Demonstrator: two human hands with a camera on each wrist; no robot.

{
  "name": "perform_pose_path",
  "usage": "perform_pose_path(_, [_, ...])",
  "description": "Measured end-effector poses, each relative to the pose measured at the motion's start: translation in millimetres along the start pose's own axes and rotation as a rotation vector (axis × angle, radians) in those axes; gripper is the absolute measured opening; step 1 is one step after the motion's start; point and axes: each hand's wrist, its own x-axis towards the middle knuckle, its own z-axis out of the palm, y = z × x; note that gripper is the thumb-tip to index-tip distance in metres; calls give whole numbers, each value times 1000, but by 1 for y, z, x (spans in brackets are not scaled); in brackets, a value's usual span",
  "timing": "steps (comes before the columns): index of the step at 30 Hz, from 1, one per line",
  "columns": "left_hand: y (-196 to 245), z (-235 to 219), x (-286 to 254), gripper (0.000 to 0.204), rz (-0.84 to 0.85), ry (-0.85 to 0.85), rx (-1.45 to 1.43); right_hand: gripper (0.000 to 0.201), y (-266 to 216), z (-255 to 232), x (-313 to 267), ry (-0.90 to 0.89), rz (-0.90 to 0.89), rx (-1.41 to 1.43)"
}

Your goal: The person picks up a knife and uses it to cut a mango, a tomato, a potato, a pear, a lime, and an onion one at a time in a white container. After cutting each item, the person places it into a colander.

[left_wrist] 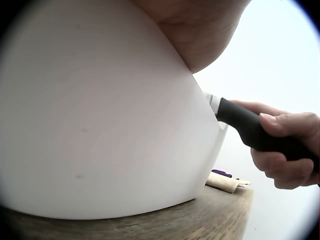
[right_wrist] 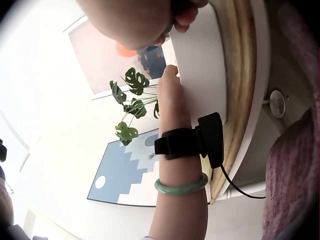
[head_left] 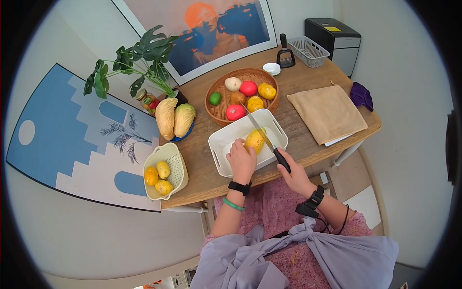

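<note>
My left hand (head_left: pixel 242 158) reaches over the near wall of a white plastic basin (head_left: pixel 223 144) and holds a yellow, brown-speckled oval fruit (head_left: pixel 255 141). In my right hand (head_left: pixel 297 177) is a knife (head_left: pixel 281 160), gripped by its black handle. Its long blade slants up and leftward across the right side of the fruit in the head view. The left wrist view shows the right fingers curled round the knife handle (left_wrist: pixel 250 127) beside the basin's outer wall (left_wrist: pixel 100 125). The basin's wall hides the fruit from both wrist views.
Behind the basin, a round wicker basket (head_left: pixel 221 111) holds several fruits and vegetables. A cream strainer basket (head_left: pixel 180 180) with yellow produce stands left, near two cabbages (head_left: pixel 175 118) and a plant (head_left: pixel 154 58). On the right lie a tan cloth (head_left: pixel 327 113) and a purple cloth (head_left: pixel 361 96).
</note>
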Motion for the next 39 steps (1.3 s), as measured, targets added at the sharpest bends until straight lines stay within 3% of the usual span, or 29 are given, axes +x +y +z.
perform_pose_path(2, [1, -1, 0, 29, -1, 6, 0, 51, 2, 1, -1, -11, -1, -13])
perform_pose_path(5, [0, -5, 0, 32, -51, -121, -13, 51, 0, 2, -1, 22, -49, -5])
perform_pose_path(10, [-1, -3, 0, 35, -14, -144, -8, 52, -1, -2, 0, -30, 58, 0])
perform_pose_path(13, [-1, -3, -2, 39, 11, -81, 25, 52, -3, 0, 0, 33, -41, -5])
perform_pose_path(16, [2, -3, -2, 46, 68, 13, -11, 52, -2, -2, 0, -31, 37, -23])
perform_pose_path(22, [-2, -1, -1, 58, 157, 7, -44, 52, 7, 2, -3, 12, -47, -17])
perform_pose_path(29, [1, -5, -2, 57, 150, -73, 9, 52, 0, -2, -2, 11, 11, 8])
perform_pose_path(32, [4, -5, -2, 52, 92, -47, 15, 52, 3, -2, -2, -12, -7, -20])
perform_pose_path(34, [1, 0, -3, 47, 124, 74, 38, 51, 1, -2, -1, -9, -10, -3])
perform_pose_path(39, [-3, 3, -1, 44, 69, 28, -8, 51, 0, -2, -4, -11, 10, 0])
